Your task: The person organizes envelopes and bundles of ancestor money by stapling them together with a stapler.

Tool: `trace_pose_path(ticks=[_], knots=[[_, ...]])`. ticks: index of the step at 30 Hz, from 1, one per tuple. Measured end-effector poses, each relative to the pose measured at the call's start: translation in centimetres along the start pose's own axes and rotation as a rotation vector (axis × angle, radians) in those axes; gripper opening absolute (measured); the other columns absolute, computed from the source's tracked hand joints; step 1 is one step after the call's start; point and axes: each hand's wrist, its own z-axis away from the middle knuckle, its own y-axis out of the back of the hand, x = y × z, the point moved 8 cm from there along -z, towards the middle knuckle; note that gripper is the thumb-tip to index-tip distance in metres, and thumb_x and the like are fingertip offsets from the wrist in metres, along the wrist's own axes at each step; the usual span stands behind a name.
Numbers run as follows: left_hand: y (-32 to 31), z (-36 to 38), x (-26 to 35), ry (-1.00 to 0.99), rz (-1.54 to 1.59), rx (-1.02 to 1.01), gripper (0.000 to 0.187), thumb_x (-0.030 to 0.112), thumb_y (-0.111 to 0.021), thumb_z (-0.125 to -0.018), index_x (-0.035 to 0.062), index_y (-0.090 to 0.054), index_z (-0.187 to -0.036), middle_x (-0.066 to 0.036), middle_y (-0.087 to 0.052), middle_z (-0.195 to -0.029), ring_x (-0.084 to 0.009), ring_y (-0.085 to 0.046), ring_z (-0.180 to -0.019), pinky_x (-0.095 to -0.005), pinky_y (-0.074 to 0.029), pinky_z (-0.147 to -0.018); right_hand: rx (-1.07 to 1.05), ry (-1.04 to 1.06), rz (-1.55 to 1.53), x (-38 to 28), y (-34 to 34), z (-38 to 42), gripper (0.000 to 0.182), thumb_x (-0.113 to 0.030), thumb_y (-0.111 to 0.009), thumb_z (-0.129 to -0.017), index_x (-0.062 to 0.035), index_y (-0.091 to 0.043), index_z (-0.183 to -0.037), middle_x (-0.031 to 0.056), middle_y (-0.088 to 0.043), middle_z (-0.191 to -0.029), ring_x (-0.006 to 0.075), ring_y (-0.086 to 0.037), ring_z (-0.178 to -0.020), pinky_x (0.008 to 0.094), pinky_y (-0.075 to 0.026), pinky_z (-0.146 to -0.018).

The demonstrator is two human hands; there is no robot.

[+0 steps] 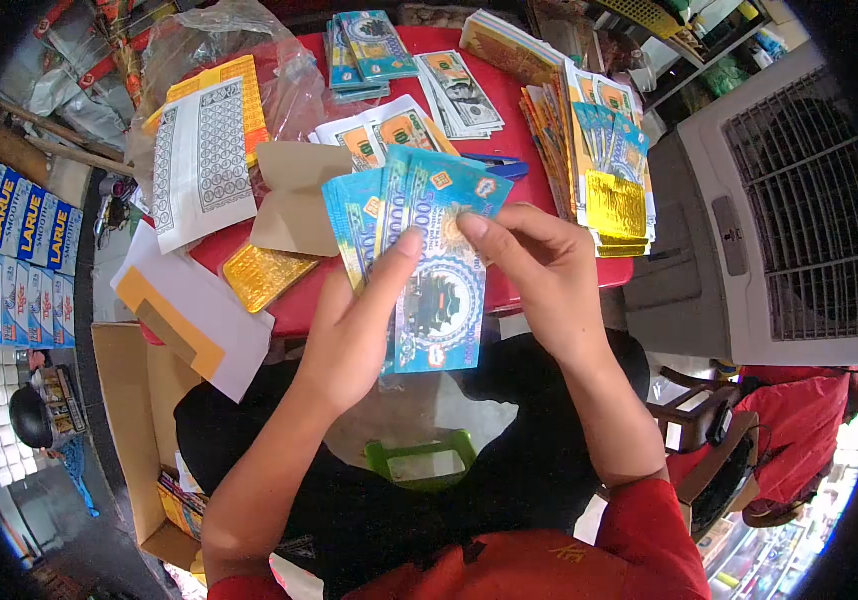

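My left hand point(354, 330) is closed on a fanned bunch of blue paper banknotes point(439, 310), its thumb pressed across their faces. At the right edge of the same notes, my right hand point(547, 275) pinches with thumb and forefinger. The bunch is held over the near edge of the red table point(509, 60). Just behind the notes lie a folded brown card point(294, 205) and orange-printed notes point(374, 135). A blue object point(504, 168), partly hidden by the notes, shows behind my right hand.
Stacks of blue notes point(374, 45) and dollar-style notes point(459, 95) lie at the back. Bundled paper sets point(609, 160) with gold foil stand at right. Patterned white sheets point(204, 165), gold foil paper point(267, 275) and clear plastic point(279, 70) are at left. A cardboard box point(124, 400) stands lower left.
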Motion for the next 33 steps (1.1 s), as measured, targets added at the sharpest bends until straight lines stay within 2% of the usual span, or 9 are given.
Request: trace_pose_path(ticks=[10, 12, 18, 21, 24, 33], knots=[[0.9, -0.3, 0.7, -0.141, -0.029, 0.077, 0.032, 0.018, -0.063, -0.101, -0.0018, -0.059, -0.126, -0.006, -0.066, -0.114, -0.0084, -0.062, -0.098, -0.0267, -0.052, -0.084, 0.052, 0.005, -0.143, -0.1, 0.4, -0.3, 0.018, -0.016, -0.069, -0.096, 0.0013, -0.072, -0.098, -0.0001, -0.069, -0.084, 0.0046, -0.059, -0.077, 0.0213, -0.047, -0.07], [0.9, -0.2, 1.1, -0.169, -0.024, 0.091, 0.03, 0.016, -0.065, -0.099, -0.0017, -0.061, -0.123, -0.005, -0.067, -0.112, -0.0083, -0.062, -0.097, -0.0264, -0.052, -0.083, 0.033, -0.006, -0.179, 0.0, 0.3, -0.2, 0.018, -0.016, -0.07, -0.095, 0.0012, -0.072, -0.102, 0.0004, -0.07, -0.089, 0.0046, -0.06, -0.079, 0.0216, -0.048, -0.071], [0.9, -0.3, 1.4, -0.245, -0.108, 0.085, 0.029, 0.015, -0.067, -0.098, -0.0015, -0.063, -0.12, -0.005, -0.068, -0.11, -0.0078, -0.062, -0.096, -0.0261, -0.052, -0.082, -0.034, -0.011, -0.206, -0.3, -1.0, 0.3, 0.024, -0.014, -0.074, -0.092, 0.0012, -0.073, -0.11, 0.0048, -0.074, -0.101, 0.0062, -0.064, -0.091, 0.025, -0.051, -0.082], [1.2, -0.3, 1.1, -0.209, -0.123, 0.097, 0.029, 0.015, -0.068, -0.097, -0.0016, -0.063, -0.12, -0.005, -0.068, -0.11, -0.008, -0.062, -0.097, -0.0261, -0.051, -0.083, -0.035, -0.04, -0.19, -0.2, -0.9, 0.3, 0.025, -0.014, -0.075, -0.091, 0.0012, -0.073, -0.111, 0.0054, -0.074, -0.102, 0.0069, -0.064, -0.093, 0.0259, -0.051, -0.084], [1.2, -0.1, 1.3, -0.173, 0.01, 0.144, 0.029, 0.015, -0.069, -0.097, -0.0016, -0.063, -0.12, -0.005, -0.068, -0.11, -0.0082, -0.063, -0.097, -0.0261, -0.051, -0.083, -0.015, -0.041, -0.163, -0.1, -0.6, 0.3, 0.024, -0.014, -0.075, -0.091, 0.0012, -0.073, -0.11, 0.005, -0.074, -0.101, 0.0069, -0.064, -0.092, 0.0256, -0.051, -0.083], [1.5, -0.2, 1.8, -0.256, -0.109, 0.164, 0.029, 0.017, -0.07, -0.096, -0.002, -0.065, -0.118, -0.006, -0.07, -0.109, -0.0089, -0.064, -0.096, -0.0268, -0.052, -0.083, -0.029, -0.044, -0.189, -0.4, -0.9, 0.5, 0.025, -0.015, -0.075, -0.092, 0.001, -0.073, -0.11, 0.0043, -0.074, -0.101, 0.0066, -0.064, -0.092, 0.0252, -0.052, -0.083]])
